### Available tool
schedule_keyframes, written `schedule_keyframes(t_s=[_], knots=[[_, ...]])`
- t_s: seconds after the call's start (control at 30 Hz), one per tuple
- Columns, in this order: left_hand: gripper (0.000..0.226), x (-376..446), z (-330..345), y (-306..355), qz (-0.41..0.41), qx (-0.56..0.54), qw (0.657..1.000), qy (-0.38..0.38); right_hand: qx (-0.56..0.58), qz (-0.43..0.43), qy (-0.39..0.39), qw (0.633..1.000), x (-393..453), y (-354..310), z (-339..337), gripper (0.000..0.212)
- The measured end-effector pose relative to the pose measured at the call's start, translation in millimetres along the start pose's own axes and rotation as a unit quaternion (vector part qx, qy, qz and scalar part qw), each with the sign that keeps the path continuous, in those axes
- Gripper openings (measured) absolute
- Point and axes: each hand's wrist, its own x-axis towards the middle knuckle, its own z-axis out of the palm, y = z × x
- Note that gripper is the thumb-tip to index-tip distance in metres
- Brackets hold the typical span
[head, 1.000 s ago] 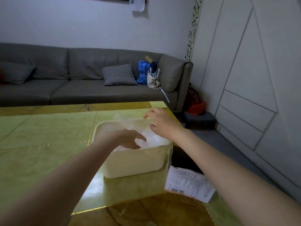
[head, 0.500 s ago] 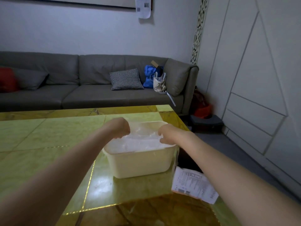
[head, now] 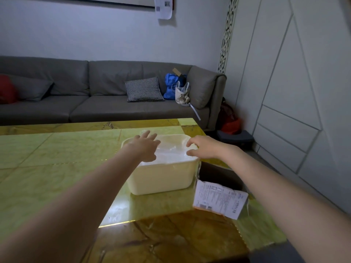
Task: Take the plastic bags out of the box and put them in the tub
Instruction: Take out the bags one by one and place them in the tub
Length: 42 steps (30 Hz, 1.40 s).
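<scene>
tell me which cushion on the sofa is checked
The checked cushion in the sofa's middle; the grey cushion at the left is plain.

Grey three-seat sofa (head: 106, 95) stands against the pale back wall (head: 95, 35). On it: a houndstooth cushion (head: 143, 89), a grey cushion (head: 32, 88), a red item (head: 6, 92) at far left, a blue bag (head: 171, 86) and a pale bag (head: 182, 93) near the right armrest. White panelled wall (head: 294, 82) on the right, with a perforated trim strip (head: 226, 35). Grey floor (head: 266, 164). Glossy yellow-green marble counter (head: 47, 158) in foreground. Light is dim.
</scene>
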Motion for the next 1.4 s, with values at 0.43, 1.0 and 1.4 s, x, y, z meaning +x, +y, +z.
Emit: schedule_keyframes(t_s=[0.43,1.0,1.4], knots=[[0.057,49.6,31.3,-30.1,0.049,0.065,0.996,-0.024,-0.048,0.011,-0.172,0.984,96.9,-41.2,40.2,0.089],[0.032,-1.7,-26.8,28.5,0.09,-0.158,0.975,0.129,-0.038,0.048,-0.105,0.993,-20.7,-6.1,-39.8,0.035],[0.036,-9.1,-13.2,75.4,0.113,-0.182,0.971,0.105,-0.17,0.119,-0.095,0.974,-51.6,26.7,2.8,0.022]])
